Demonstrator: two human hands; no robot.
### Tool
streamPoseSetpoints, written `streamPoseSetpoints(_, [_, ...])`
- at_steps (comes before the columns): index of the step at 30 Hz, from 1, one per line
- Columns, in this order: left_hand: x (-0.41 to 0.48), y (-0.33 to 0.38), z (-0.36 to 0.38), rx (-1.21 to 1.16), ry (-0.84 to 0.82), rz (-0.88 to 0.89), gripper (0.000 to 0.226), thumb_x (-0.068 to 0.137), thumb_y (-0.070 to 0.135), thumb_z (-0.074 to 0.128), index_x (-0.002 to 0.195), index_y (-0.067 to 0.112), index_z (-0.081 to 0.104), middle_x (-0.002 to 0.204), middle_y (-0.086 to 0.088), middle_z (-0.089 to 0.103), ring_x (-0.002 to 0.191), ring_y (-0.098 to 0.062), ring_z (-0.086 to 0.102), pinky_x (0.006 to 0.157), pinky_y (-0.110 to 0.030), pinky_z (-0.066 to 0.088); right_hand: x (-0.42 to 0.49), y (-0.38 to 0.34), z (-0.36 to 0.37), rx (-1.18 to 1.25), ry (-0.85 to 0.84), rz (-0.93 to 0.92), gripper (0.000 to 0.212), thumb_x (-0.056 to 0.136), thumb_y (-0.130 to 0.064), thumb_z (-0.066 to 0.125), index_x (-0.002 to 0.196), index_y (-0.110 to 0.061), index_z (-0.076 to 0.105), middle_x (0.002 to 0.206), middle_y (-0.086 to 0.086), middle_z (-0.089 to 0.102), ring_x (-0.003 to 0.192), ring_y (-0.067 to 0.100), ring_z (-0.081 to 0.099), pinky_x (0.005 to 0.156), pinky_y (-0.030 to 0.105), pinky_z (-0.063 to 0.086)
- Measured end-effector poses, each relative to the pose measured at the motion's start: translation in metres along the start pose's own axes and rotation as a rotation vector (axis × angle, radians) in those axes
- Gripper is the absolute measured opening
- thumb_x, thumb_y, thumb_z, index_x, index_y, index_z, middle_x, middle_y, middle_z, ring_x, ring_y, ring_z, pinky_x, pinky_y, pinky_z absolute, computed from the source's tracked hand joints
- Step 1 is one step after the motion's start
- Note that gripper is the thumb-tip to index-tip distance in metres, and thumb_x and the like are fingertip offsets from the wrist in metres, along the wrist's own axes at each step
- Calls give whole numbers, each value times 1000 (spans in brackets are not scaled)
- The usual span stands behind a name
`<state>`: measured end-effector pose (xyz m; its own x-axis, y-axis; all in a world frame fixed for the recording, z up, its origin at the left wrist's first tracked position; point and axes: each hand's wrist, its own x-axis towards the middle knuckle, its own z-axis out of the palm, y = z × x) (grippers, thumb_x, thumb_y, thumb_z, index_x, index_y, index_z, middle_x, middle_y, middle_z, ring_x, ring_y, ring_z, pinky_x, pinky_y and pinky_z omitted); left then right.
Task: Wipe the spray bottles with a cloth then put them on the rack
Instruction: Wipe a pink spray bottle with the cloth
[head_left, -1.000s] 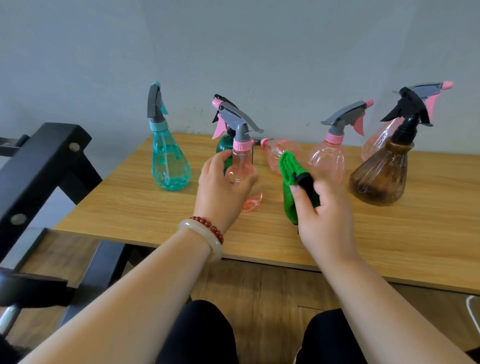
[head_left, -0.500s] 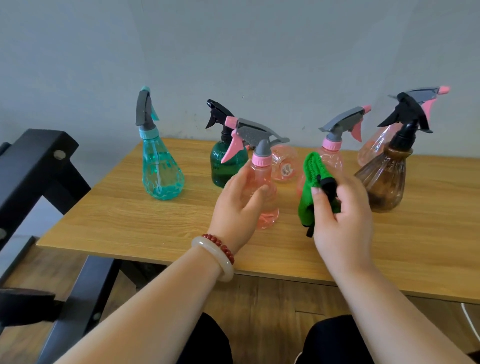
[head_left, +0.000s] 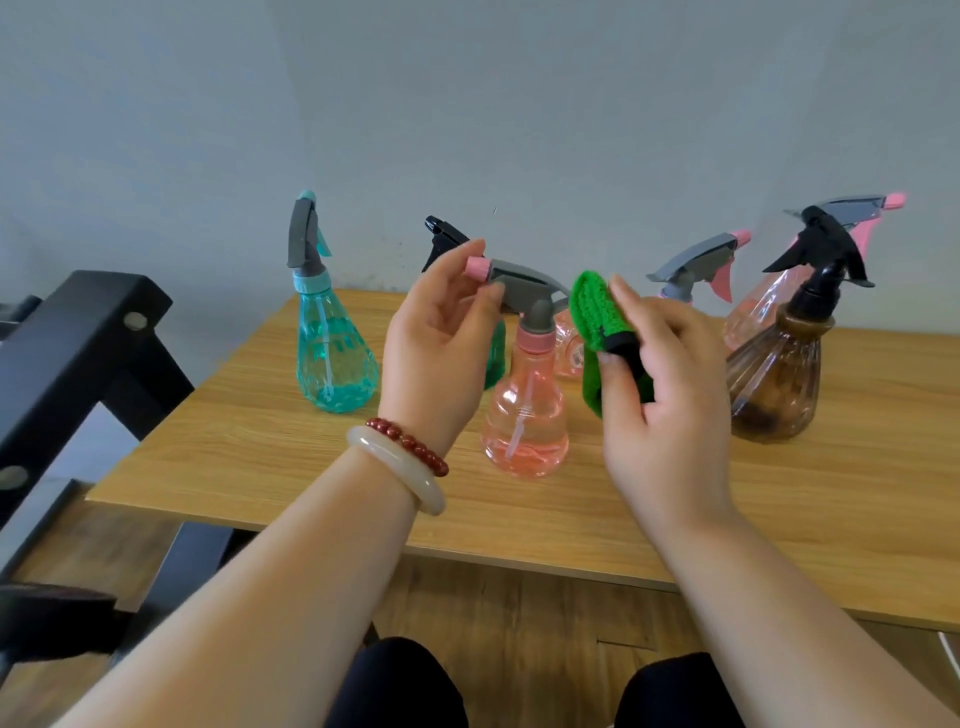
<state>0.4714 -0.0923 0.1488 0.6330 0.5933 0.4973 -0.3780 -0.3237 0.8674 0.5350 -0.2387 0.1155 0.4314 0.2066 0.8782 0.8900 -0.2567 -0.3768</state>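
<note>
In the head view, the pink bottle is seen near the front edge of the table, closer to the person than it was a second ago. The left hand, which was then wrapped round the bottle's body, is now moved up to the spray head. The grey head is pinched between thumb and forefinger just behind the pink nozzle, and the other fingers are loosely curled. The green cloth is brought up beside the spray head and is almost touching it. It is pinched in the right hand, the thumb pressed on its dark edge and the fingers laid straight behind it.

With the body left bare, the bottle is judged ready for wiping, which is about to begin at the top. No bottle is seen on the black rack at the left, so the task is judged to be at an early stage.

The bottle's long axis is held upright, base down over the table. Whether the base is resting on the wood cannot be told. The nozzle is pointed to the left, toward the rack. The teal bottle and the brown bottle are left standing behind, well apart.
</note>
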Motion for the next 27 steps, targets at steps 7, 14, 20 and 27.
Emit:
streamPoseSetpoints(7, [-11, 4, 10, -73, -26, -2, 23, 93, 3, 64, 110, 19, 65, 93, 8, 73, 85, -1, 70, 77, -20, 56, 16, -9, 6, -90, 61, -85, 44, 95, -3, 52, 139, -7, 53, 113, 15, 55, 108, 24, 49, 96, 33, 44])
streamPoseSetpoints(14, [-19, 3, 23, -69, -33, 29, 29, 93, 5, 65, 99, 33, 68, 88, 13, 75, 88, -4, 71, 83, -29, 58, 19, 5, 9, -189, 14, -117, 41, 94, -3, 45, 132, -8, 60, 124, 12, 61, 107, 32, 53, 100, 16, 29])
streamPoseSetpoints(20, [-21, 2, 28, -58, -3, 37, 28, 93, 6, 65, 100, 33, 68, 89, 13, 75, 89, -6, 71, 84, -31, 59, 21, 4, 2, -185, -50, -148, 42, 94, -2, 43, 133, -6, 60, 130, 6, 62, 105, 32, 53, 101, 9, 25])
streamPoseSetpoints(27, [-20, 3, 28, -8, 0, 63, 30, 94, 8, 64, 97, 37, 66, 86, 15, 73, 86, -3, 70, 83, -29, 58, 24, -3, 3, -173, -44, -115, 42, 94, -3, 45, 133, -8, 60, 130, 2, 63, 104, 24, 48, 96, 8, 27])
